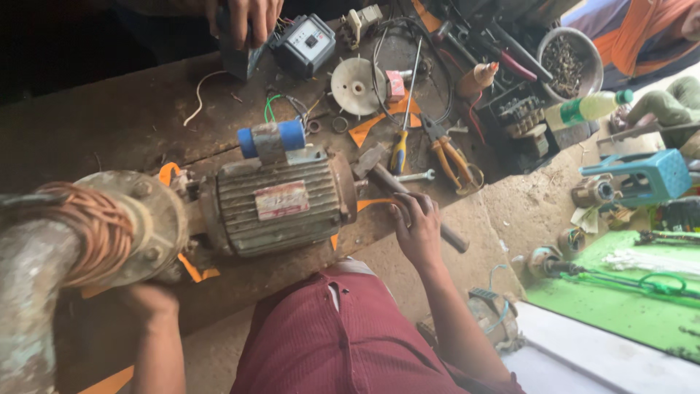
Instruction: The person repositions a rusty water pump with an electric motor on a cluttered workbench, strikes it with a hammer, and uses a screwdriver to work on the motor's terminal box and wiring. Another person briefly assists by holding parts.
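My right hand [415,222] has its fingers curled around the wooden handle of the steel-headed hammer [408,201], next to the grey ribbed electric motor [281,204] lying on its side on the worn brown table [131,120]. My left hand [149,300] sits under the rusty round pump flange [142,219]; I can't tell its grip. Someone else's hand [244,18] rests on a dark box at the far edge.

Rectangular red-and-white label [281,200] on motor housing [240,219]; small red-white box [394,85] beside white fan disc [355,86].

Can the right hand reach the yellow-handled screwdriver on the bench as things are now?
Probably yes: the right hand rests on the hammer, and the screwdriver lies just beyond it with nothing covering it.
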Action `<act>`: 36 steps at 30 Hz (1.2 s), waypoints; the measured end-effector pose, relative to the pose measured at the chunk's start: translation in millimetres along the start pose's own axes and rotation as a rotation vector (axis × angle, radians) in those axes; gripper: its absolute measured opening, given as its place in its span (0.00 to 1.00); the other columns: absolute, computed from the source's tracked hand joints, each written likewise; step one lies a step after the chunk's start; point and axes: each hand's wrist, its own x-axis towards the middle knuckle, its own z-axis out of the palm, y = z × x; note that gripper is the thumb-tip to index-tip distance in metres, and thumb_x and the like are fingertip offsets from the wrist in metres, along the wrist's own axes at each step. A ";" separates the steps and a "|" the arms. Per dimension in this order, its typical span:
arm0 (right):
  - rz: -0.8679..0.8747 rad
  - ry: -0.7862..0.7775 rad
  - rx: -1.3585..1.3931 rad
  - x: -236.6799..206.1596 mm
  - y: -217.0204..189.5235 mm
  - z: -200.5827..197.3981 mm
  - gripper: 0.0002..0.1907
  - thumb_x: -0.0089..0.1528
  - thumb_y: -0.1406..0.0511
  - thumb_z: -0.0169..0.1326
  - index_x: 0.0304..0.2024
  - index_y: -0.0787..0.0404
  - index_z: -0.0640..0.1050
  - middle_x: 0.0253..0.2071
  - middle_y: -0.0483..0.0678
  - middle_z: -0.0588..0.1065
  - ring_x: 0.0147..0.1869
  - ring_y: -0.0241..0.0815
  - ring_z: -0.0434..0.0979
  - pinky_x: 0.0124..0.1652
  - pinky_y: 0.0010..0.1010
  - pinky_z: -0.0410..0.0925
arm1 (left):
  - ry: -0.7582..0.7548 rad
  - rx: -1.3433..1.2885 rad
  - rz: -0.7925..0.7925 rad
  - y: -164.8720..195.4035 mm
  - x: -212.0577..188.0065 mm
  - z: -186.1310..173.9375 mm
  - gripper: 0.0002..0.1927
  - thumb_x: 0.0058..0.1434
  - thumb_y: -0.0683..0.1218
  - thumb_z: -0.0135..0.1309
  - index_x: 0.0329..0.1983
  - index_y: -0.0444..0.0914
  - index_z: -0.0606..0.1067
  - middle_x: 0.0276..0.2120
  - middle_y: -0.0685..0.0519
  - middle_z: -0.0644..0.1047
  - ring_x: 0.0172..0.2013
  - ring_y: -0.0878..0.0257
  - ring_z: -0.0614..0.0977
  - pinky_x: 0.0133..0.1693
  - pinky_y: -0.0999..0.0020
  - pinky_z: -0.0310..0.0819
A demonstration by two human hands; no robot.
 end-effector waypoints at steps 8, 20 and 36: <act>-0.065 -0.076 0.106 84.4 40.4 -25.0 0.15 0.65 0.64 0.59 0.53 0.59 0.78 0.53 0.55 0.73 0.60 0.57 0.72 0.57 0.45 0.65 | 0.216 0.366 0.546 -4.6 -84.0 7.2 0.26 0.82 0.43 0.40 0.75 0.24 0.50 0.73 0.36 0.58 0.75 0.46 0.64 0.75 0.53 0.58; -0.320 -0.364 0.258 153.5 30.0 26.7 0.15 0.66 0.65 0.59 0.55 0.60 0.78 0.54 0.55 0.74 0.60 0.56 0.72 0.57 0.44 0.67 | 0.188 0.436 0.299 59.5 -176.2 129.0 0.10 0.77 0.40 0.50 0.56 0.37 0.64 0.43 0.55 0.70 0.35 0.74 0.64 0.39 0.82 0.59; -0.253 -0.463 0.413 170.4 43.4 22.1 0.15 0.67 0.63 0.55 0.55 0.59 0.77 0.52 0.53 0.75 0.56 0.50 0.75 0.54 0.39 0.68 | 0.025 0.751 0.483 87.0 -180.4 175.3 0.10 0.71 0.40 0.55 0.53 0.34 0.69 0.49 0.48 0.74 0.48 0.59 0.77 0.53 0.65 0.72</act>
